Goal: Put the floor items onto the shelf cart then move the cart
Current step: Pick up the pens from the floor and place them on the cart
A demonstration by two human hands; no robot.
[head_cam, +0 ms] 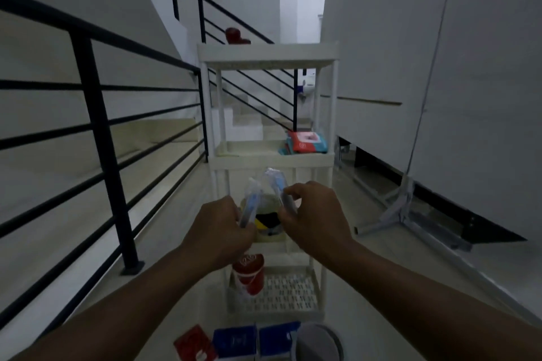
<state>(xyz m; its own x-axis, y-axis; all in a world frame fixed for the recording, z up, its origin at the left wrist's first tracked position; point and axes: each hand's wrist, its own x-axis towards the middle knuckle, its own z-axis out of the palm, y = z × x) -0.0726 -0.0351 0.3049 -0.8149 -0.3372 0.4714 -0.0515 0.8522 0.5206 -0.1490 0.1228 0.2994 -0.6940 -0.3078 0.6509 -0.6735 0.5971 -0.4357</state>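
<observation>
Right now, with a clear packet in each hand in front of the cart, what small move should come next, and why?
Probably ease both hands forward and set the packets on the shelf behind them. The left hand and right hand each pinch a clear packet, held at about that shelf's level on the cart, and that shelf shows open room beside the yellow item.

Left hand (218,231) and right hand (315,214) each cover the lower end of a clear-wrapped item (252,199); contents blurred, can't identify. Yellow-black object (268,221) on the shelf cart (269,56) half hidden behind the hands. Red item (234,35) on the top shelf mostly hidden by the rim. Bottom edge crops the red pack (195,344), blue boxes (234,341) and grey round thing (318,341).
</observation>
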